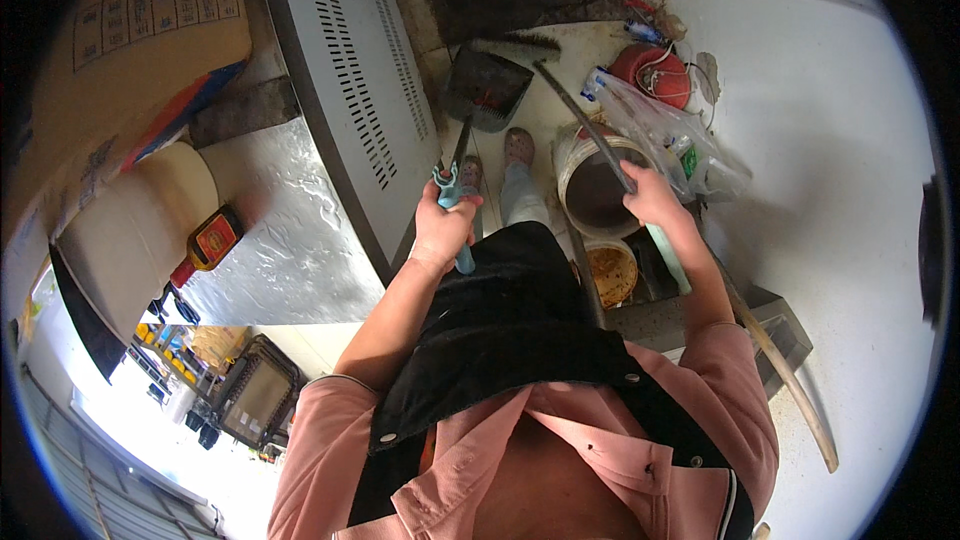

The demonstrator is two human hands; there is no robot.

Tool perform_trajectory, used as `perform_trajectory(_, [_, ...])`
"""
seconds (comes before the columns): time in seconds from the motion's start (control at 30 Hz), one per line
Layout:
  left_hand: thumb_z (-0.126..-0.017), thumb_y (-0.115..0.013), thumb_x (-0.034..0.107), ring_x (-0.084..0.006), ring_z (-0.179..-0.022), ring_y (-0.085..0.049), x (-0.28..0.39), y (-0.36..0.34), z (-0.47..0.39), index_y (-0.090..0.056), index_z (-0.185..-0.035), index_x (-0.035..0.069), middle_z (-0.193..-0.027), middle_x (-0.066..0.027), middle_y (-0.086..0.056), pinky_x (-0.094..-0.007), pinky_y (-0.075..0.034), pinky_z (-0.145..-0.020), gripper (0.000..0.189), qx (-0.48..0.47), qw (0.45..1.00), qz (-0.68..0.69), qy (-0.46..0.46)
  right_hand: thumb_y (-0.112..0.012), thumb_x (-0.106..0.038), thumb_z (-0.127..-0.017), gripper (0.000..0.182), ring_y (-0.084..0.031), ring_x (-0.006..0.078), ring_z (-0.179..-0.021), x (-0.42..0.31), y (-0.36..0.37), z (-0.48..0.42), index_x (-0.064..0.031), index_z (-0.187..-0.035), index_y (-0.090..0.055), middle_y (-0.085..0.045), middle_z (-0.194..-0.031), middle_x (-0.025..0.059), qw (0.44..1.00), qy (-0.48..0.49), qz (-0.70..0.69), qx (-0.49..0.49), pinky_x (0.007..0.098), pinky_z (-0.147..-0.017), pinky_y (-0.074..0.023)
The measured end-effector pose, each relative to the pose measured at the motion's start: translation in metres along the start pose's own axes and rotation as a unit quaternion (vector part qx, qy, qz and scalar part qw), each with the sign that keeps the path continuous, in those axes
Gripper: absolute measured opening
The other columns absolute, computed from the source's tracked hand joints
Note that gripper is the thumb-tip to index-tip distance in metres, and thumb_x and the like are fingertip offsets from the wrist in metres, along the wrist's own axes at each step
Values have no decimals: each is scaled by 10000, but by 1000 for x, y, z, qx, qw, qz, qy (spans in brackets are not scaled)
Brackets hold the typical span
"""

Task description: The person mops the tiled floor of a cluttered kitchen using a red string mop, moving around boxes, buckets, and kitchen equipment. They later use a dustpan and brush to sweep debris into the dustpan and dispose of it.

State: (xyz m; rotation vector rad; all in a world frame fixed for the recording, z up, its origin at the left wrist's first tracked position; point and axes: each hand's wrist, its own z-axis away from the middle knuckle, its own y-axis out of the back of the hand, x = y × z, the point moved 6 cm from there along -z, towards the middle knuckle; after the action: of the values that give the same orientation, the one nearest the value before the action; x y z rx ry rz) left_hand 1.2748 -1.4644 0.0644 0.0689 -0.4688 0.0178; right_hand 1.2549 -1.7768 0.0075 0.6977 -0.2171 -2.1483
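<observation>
My left hand [444, 229] is closed around the light blue grip of a long-handled dustpan. The dark dustpan [466, 99] rests on the floor ahead of my feet, with some reddish debris inside and a toothed edge near its handle. My right hand [654, 201] grips the broom handle [581, 114], whose pale green end passes under my forearm. At its far end the broom head [525, 45] lies on the floor just beyond the dustpan, its bristles dark. Part of the broom head is hidden behind the dustpan.
To the right stand a bucket of dark liquid [600, 191], a smaller stained tub [611, 270], a red round container [651, 76] and a clear plastic bag [645, 116]. A vented metal cabinet [360, 82] borders the left. A bottle [214, 240] lies on the metal worktop [292, 240].
</observation>
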Motion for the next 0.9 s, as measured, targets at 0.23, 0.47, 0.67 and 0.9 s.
perform_trajectory(0.23, [-772, -429, 29, -116, -408, -430, 3, 3, -3, -304, -1100, 1, -840, -154, -593, -267, -377, -368, 352, 1, 1000, -25, 10, -493, -57, -722, 533, -543, 336, -922, -15, -41, -59, -48, -1239, -367, -552, -980, 225, 973, -76, 219, -17, 403, -758, -461])
perform_trajectory(0.47, [-768, -440, 30, -116, -401, -426, -7, 14, -8, -307, -1093, -3, -842, -150, -595, -269, -375, -364, 352, -1, 999, -42, -1, -552, -56, -641, 579, -526, 342, -934, 5, -44, 12, -54, -1207, -432, -538, -1028, 220, 989, 73, 95, -83, 373, -797, -430])
perform_trajectory(0.67, [-761, -447, 24, -117, -398, -430, -14, 16, 2, -310, -1109, 3, -849, -155, -594, -266, -374, -360, 375, -2, 1000, -22, -2, -534, -40, -674, 575, -597, 279, -648, 17, -29, 23, -34, -1232, -396, -582, -938, 209, 999, -24, -35, -28, 349, -609, -476])
perform_trajectory(0.9, [-749, -435, 4, -119, -398, -434, -25, 21, 5, -301, -1137, 11, -861, -157, -589, -257, -373, -356, 411, -9, 998, -64, 4, -531, -10, -685, 588, -551, 202, -445, 57, -43, -51, -34, -1252, -375, -574, -727, 128, 963, -109, -232, 84, 314, -421, -450])
